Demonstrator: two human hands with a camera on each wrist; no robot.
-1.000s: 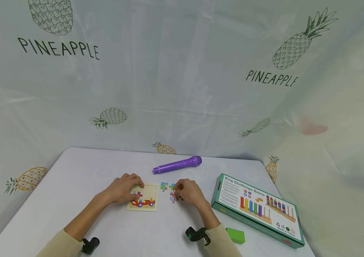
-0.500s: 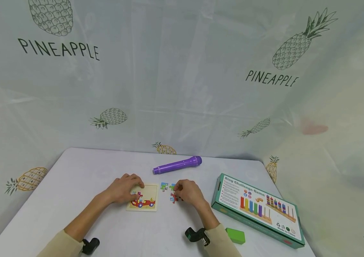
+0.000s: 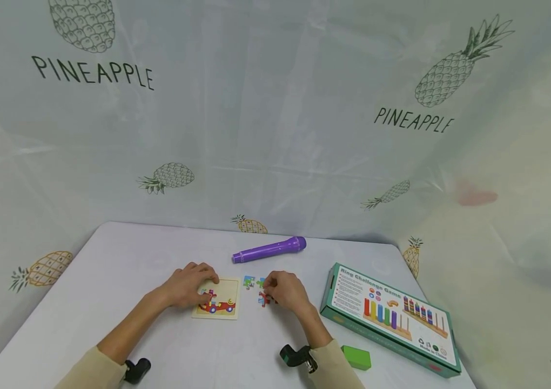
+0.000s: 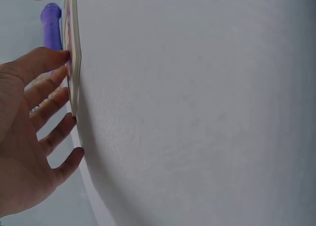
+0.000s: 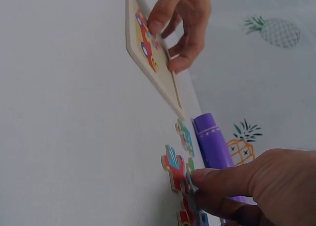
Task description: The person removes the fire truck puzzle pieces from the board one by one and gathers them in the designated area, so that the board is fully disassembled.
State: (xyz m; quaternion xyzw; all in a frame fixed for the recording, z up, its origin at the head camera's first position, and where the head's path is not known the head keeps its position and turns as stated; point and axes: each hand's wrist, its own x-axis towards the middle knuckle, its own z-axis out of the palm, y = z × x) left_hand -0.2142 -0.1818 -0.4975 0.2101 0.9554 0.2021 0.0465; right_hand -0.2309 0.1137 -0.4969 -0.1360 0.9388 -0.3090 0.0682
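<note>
Change: little had moved over the last second; both hands kept their places, so the work looked paused mid-fit.
Left hand: the left hand (image 3: 187,286) lay with relaxed, spread fingers pressing the square wooden puzzle board with the red car picture (image 3: 218,299), at 9 o'clock from the loose pieces.
Loose pieces: small coloured jigsaw pieces (image 3: 254,282) lay on the white desk (image 3: 110,270), at 6 o'clock from the purple plastic toy microphone (image 3: 269,249).
Right hand: the right hand (image 3: 286,290), fingers curled, pinched a red jigsaw piece (image 5: 175,170) flat on the desk.
</note>
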